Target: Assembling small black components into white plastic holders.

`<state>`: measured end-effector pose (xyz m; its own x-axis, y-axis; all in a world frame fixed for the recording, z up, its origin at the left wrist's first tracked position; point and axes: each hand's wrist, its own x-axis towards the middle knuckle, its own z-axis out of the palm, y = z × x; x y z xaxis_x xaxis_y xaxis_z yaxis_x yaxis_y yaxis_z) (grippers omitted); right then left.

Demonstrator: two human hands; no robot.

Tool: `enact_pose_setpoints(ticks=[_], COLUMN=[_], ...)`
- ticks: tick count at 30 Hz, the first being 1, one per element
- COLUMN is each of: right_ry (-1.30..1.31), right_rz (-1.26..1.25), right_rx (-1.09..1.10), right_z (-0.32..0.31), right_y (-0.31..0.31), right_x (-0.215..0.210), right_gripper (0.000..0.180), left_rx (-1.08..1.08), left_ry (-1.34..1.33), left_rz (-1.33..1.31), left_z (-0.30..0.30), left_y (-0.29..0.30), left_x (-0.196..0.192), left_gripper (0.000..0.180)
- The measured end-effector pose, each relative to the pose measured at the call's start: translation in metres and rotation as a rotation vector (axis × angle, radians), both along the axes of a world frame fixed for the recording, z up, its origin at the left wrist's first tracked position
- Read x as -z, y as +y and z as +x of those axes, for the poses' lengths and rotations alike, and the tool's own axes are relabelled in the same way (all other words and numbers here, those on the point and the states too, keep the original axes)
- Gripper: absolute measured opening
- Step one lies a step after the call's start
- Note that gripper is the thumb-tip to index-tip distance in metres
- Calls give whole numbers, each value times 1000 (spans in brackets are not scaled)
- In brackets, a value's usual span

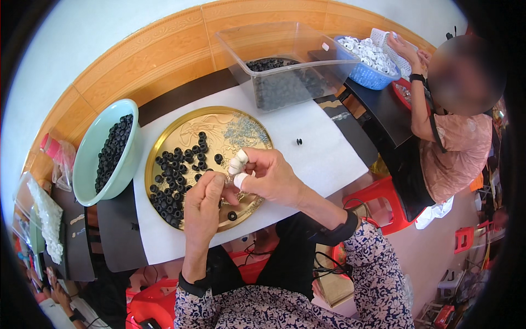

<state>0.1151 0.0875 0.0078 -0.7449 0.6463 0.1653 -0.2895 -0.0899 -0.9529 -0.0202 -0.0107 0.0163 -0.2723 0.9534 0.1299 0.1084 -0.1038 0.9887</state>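
Observation:
Over the near side of a round golden tray [159, 143], my two hands meet with their fingertips close together. My left hand [202, 205] is closed, thumb pressed against bent fingers; anything in its grip is hidden. White coverings wrap the thumb and a fingertip of my right hand [272, 176], which is closed in a pinch on something too small or hidden to name. Small black ring-like parts [174, 183] lie heaped on the tray's left half. Tiny clear pieces [245, 130] are spread at its far right. A lone black part [232, 215] rests near the tray's front rim.
Left of the tray, a pale green basin [82, 174] holds more black parts. A clear plastic bin [307, 70] stands behind it. One black part [299, 142] lies on the white sheet [334, 159]. A co-worker [457, 142] sits at right beside a blue basin [372, 80] of white pieces.

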Motion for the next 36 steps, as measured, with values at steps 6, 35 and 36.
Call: enact_pose_setpoints(ticks=[6, 35, 36], right_ry=[5, 193, 193], right_rz=[50, -631, -631], right_rx=[40, -269, -271], right_z=[-2, 4, 3], right_y=[-3, 12, 13], right_x=[-5, 6, 8], right_gripper=[10, 7, 7], left_rx=[-2, -97, -63], left_ry=[-362, 678, 623], left_rz=[-87, 213, 163], left_z=[-2, -2, -2], left_y=[1, 4, 4], left_x=[3, 0, -2], left_gripper=[26, 13, 12])
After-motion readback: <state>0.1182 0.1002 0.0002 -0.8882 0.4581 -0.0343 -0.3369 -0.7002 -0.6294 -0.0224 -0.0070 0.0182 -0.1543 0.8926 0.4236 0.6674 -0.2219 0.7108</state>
